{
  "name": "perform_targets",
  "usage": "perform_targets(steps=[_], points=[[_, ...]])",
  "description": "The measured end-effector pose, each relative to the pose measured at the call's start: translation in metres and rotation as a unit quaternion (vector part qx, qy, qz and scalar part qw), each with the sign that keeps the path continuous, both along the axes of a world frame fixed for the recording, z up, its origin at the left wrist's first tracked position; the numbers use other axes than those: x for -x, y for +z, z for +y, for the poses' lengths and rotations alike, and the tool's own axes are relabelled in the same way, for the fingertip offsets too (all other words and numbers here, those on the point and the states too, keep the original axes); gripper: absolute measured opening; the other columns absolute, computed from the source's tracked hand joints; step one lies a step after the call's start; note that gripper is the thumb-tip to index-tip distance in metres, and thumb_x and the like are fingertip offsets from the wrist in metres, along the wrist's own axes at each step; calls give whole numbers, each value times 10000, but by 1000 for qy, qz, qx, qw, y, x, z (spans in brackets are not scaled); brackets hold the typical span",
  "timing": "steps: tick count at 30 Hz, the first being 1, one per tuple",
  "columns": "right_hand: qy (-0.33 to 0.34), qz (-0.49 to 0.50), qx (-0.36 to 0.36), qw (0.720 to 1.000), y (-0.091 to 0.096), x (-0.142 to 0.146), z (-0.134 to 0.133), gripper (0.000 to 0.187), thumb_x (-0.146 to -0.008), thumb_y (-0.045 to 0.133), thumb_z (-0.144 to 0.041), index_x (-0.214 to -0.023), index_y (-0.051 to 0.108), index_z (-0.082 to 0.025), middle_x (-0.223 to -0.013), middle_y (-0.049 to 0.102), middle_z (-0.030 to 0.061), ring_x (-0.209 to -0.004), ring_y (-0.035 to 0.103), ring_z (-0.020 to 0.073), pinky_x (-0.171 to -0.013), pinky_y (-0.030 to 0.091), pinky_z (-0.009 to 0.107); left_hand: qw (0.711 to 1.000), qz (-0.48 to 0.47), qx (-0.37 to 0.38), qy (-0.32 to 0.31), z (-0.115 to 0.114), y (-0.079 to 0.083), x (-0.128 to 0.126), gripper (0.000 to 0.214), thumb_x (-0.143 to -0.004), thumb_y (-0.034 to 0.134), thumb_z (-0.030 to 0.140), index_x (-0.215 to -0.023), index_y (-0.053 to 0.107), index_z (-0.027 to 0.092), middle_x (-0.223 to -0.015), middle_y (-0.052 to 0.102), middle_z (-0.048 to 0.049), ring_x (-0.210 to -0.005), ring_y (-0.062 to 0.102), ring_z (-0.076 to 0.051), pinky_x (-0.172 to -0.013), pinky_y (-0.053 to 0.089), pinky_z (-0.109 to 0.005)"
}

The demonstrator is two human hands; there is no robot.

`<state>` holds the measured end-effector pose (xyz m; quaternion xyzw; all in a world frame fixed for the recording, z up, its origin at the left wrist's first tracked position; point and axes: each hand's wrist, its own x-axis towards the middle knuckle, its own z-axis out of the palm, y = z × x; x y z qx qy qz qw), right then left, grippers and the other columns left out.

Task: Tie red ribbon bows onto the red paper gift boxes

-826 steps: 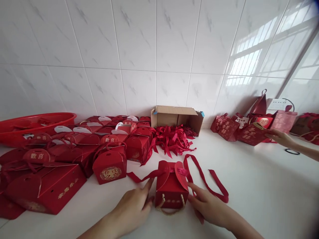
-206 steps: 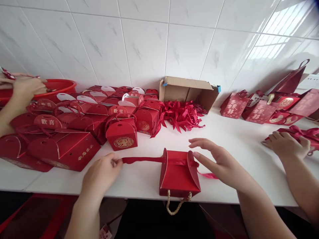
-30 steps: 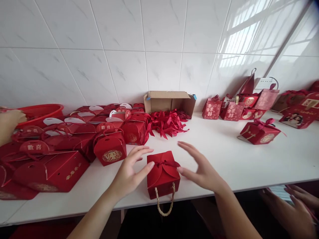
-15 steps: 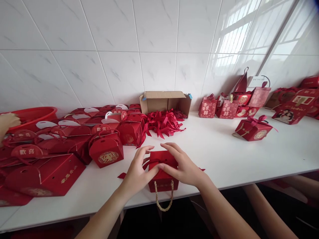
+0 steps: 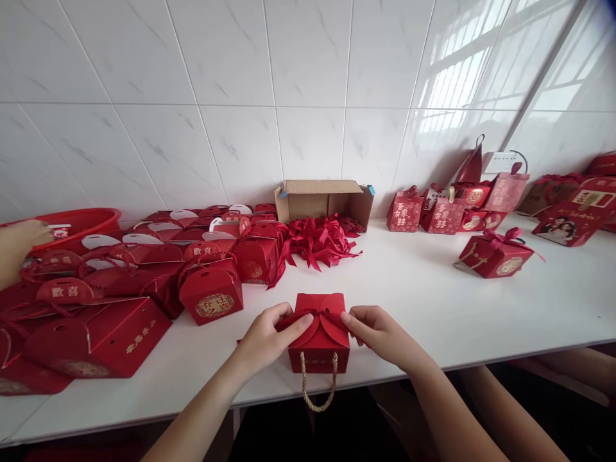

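A red gift box [image 5: 318, 360] stands at the table's front edge with its petal-shaped top flaps folded in. Its gold rope handle [image 5: 318, 408] hangs down over the edge. Across the top runs a dark red ribbon [image 5: 321, 314], crossed or knotted at the middle; which of the two I cannot tell. On the left side of the box, my left hand [image 5: 269, 335] pinches the ribbon between thumb and fingers. My right hand [image 5: 380, 332] grips the ribbon at the right side, thumb and forefinger closed at the box's top edge.
Many red boxes [image 5: 212, 295] crowd the left side. Behind them, a person's hand [image 5: 24, 240] reaches over a red basin [image 5: 96, 224]. A cardboard carton [image 5: 322, 186] with loose ribbons [image 5: 322, 242] lies at the back. A bow-tied box [image 5: 500, 256] and small bags [image 5: 445, 215] stand right.
My hands have moved apart, from the middle of the box top to its two sides, drawing the ribbon outward. The person's hand at the basin now holds a small item.
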<state>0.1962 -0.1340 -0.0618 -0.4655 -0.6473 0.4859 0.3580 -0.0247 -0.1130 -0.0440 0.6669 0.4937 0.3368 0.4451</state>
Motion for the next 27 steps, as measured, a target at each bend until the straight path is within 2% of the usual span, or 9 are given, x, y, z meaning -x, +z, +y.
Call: perform_targets(steps=[4, 9, 14, 18, 22, 25, 27], points=[[23, 88, 15, 996, 0, -6, 5, 447, -854, 534, -548, -641, 463, -161, -593, 456, -34, -547, 348, 74, -517, 255, 221, 999, -9, 42, -32, 1, 4, 4, 452, -828, 466, 578, -615, 462, 179, -584, 376, 46, -532, 332, -101, -517, 301, -231], [13, 95, 20, 995, -6, -20, 13, 445, -805, 594, -550, -611, 462, -172, -512, 426, -52, -472, 320, 69, -454, 275, 203, 1000, 11, 8, 12, 5, 6, 14, 443, -773, 575, 526, -568, 393, 178, -582, 302, 52, -538, 263, -90, -489, 245, -219], [10, 72, 29, 997, -10, -25, 14, 446, -811, 588, -547, -608, 433, -182, -486, 396, -66, -446, 295, 61, -424, 254, 191, 998, 31, 37, 30, 5, 7, 18, 461, -738, 576, 587, -576, 426, 181, -567, 308, 54, -481, 201, -76, -416, 180, -220], [11, 48, 58, 997, -12, -27, 12, 422, -814, 581, -555, -650, 456, -187, -432, 355, -87, -395, 265, 53, -382, 174, 185, 998, 28, 55, 17, 7, 2, 21, 485, -759, 506, 645, -622, 501, 180, -554, 311, 47, -492, 262, -95, -429, 196, -222], [19, 20, 72, 997, -8, -31, 10, 424, -813, 571, -573, -680, 486, -179, -429, 346, -91, -379, 269, 47, -363, 178, 176, 995, 22, 100, 7, 9, -3, 26, 500, -767, 478, 666, -692, 540, 176, -554, 396, 38, -510, 349, -110, -459, 247, -223], [31, -12, 78, 996, -2, -34, 8, 421, -833, 535, -583, -717, 499, -180, -468, 373, -82, -374, 275, 46, -349, 187, 177, 991, 23, 131, 0, 8, -5, 30, 538, -752, 474, 689, -649, 535, 165, -562, 474, 19, -527, 408, -114, -487, 284, -230], [30, 5, 56, 998, 1, -35, 6, 373, -832, 553, -562, -809, 493, -195, -543, 406, -75, -419, 317, 57, -367, 236, 177, 988, 20, 152, 2, 8, -7, 31, 555, -752, 455, 699, -628, 528, 163, -556, 497, 12, -515, 420, -113, -479, 271, -233]])
